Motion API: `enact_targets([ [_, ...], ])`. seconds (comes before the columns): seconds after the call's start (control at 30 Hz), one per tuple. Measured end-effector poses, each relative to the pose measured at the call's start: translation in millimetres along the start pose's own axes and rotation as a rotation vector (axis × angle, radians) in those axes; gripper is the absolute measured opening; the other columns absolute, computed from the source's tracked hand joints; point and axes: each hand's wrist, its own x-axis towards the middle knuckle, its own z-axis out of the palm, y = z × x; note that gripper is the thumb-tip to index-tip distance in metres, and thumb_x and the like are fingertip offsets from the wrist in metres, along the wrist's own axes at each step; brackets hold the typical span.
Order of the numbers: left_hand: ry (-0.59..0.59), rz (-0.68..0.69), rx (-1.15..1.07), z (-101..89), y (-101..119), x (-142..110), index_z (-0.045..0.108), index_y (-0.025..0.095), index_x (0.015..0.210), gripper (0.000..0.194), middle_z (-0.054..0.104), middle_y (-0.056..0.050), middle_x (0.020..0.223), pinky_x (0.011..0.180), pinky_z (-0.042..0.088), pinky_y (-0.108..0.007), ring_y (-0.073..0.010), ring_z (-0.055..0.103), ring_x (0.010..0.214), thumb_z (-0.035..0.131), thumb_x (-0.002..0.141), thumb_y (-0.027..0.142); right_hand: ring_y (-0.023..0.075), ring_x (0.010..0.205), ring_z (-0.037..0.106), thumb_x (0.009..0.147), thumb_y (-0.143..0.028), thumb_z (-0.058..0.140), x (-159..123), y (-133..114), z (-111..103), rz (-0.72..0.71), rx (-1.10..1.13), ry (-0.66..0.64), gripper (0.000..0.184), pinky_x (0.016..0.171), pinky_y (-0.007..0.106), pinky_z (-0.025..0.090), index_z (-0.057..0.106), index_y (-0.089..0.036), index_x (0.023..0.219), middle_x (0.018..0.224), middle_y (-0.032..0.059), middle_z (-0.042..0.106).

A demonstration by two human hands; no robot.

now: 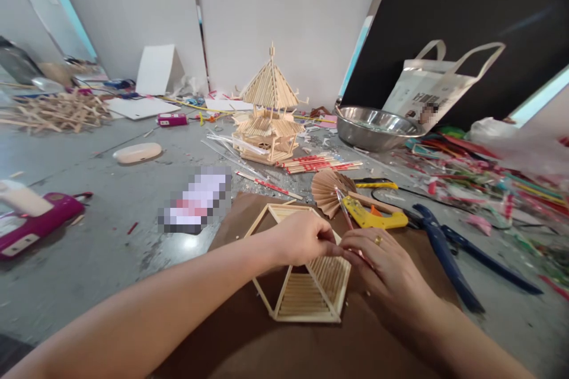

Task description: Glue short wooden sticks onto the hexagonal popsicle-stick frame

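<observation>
A six-sided frame of thin wooden sticks [306, 298] lies on a brown board [222, 331]; some of its wedges are filled with rows of sticks. My left hand [304, 237] is over the frame's far side, fingers curled into a pinch; what they hold, if anything, is hidden. Meeting its fingertips at the frame's right edge, my right hand [384, 260] is closed around a slim reddish pen-like stick [347, 216], which pokes up past the fingers. Just beyond the right hand lie a yellow glue gun [377, 216] and a pleated brown paper fan [331, 190].
Behind stands a stick-built pavilion [269, 109], with red-wrapped stick bundles [320, 163] before it. A blurred phone [195, 198] and purple power strip [44, 222] lie left. Blue-handled pliers [448, 263], a steel bowl [376, 128] and scattered scraps [484, 189] lie right.
</observation>
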Motion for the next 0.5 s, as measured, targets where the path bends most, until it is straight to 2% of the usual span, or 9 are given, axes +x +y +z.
enact_targets([
  [0.3, -0.062, 0.057, -0.048, -3.5, -3.8, -0.8, 0.063, 0.012, 0.077, 0.019, 0.058, 0.001, 0.063, 0.054, 0.037, -0.017, -0.0079, 0.049, 0.058, 0.057, 0.065, 0.026, 0.0145, 0.078, 0.054, 0.081, -0.023, 0.038, 0.9, -6.1, 0.1, -0.008, 0.032, 0.028, 0.016, 0.070, 0.030, 0.042, 0.054, -0.020, 0.080, 0.080, 0.0049, 0.060],
  [0.5, -0.070, 0.108, 0.094, -0.8, -3.2, -3.4, 0.062, 0.013, 0.078, 0.019, 0.060, 0.000, 0.065, 0.052, 0.036, -0.017, -0.0088, 0.052, 0.058, 0.055, 0.065, 0.024, 0.0138, 0.076, 0.053, 0.080, -0.024, 0.041, -0.7, -3.0, 3.4, -0.020, 0.044, -0.007, 0.016, 0.069, 0.029, 0.041, 0.056, -0.020, 0.079, 0.079, 0.0051, 0.060],
])
